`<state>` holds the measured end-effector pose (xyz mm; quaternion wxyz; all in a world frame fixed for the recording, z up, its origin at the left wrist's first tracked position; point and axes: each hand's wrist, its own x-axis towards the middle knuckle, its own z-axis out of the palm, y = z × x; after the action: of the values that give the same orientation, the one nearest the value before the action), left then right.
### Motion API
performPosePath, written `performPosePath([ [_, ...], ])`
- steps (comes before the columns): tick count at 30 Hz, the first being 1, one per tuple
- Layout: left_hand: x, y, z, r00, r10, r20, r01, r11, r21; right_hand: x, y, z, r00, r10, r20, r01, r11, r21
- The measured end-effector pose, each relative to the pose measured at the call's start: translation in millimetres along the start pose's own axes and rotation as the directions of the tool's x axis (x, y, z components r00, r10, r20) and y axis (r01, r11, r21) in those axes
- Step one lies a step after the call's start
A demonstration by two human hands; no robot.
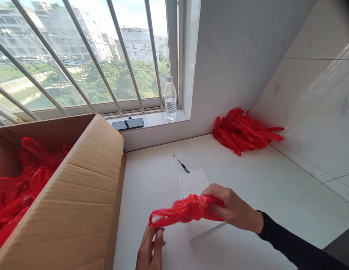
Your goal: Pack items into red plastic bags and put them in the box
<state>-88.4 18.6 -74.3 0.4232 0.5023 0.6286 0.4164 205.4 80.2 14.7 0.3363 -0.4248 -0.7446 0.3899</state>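
A red plastic bag, twisted and knotted into a bundle, is stretched between my two hands above the white counter. My right hand is closed round its thicker knotted end. At the bottom edge, my left hand pinches the thin handle end. Under the bag lies a white sheet of paper, with a black pen just beyond it.
An open cardboard box full of loose red bags stands at the left. A pile of knotted red bags lies in the far right corner by the tiled wall. On the windowsill are a water bottle and a dark phone.
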Motion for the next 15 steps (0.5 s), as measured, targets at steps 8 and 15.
performPosePath([
  [8,-25.2,10.7,12.2,0.956,0.239,0.170,-0.249,0.967,0.044,-40.7,7.4,83.4,1.000,0.008,-0.017,-0.007,0.997,0.077],
  [15,-34.4,15.9,12.4,0.958,0.222,0.180,-0.204,0.972,-0.116,-55.9,2.9,89.2,0.981,-0.148,-0.125,0.121,0.972,-0.199],
])
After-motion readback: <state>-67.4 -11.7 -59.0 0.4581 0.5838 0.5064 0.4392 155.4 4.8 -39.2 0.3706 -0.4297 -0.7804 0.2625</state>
